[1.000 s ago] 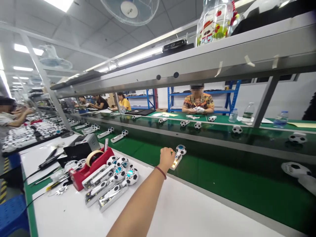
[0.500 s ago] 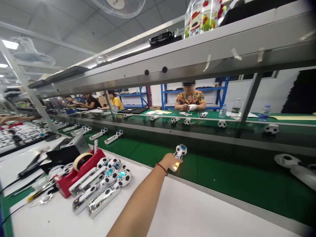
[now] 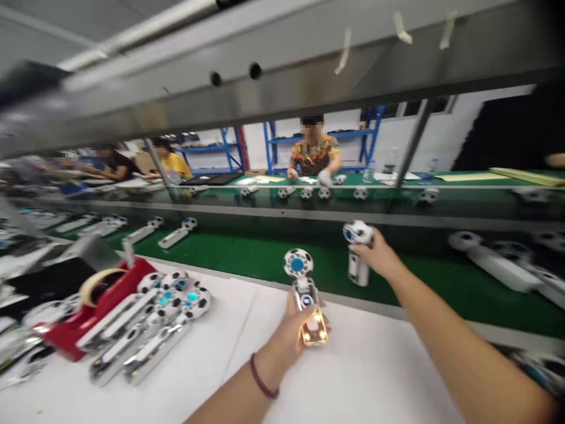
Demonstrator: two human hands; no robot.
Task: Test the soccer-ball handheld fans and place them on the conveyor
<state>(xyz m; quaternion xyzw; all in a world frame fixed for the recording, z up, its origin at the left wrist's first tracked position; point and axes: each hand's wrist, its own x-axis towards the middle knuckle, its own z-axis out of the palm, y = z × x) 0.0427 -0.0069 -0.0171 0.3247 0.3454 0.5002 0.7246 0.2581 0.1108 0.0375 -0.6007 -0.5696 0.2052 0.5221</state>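
Over the white work surface (image 3: 353, 365), my left hand (image 3: 289, 330) is wrapped round a lit device (image 3: 304, 288), a handle with a football-patterned round head and yellow lights glowing at its base. My right hand (image 3: 377, 253) grips a second football-patterned device (image 3: 358, 265) by its upper part, above the green conveyor belt (image 3: 247, 253). This one is upright, its lower body hanging below my fingers. Several similar devices (image 3: 163, 318) lie side by side at the left, some with blue discs on their heads.
A red tape dispenser (image 3: 101, 318) stands left of the laid-out devices. More devices (image 3: 179, 232) rest on the belt, and a pile (image 3: 498, 259) is at its right. A metal shelf beam (image 3: 286, 76) crosses overhead. Across the belt sits a person (image 3: 314, 153).
My left hand has drawn the lit device back from the belt over the white surface. My right hand has come into view gripping another device. The camera view has shifted.
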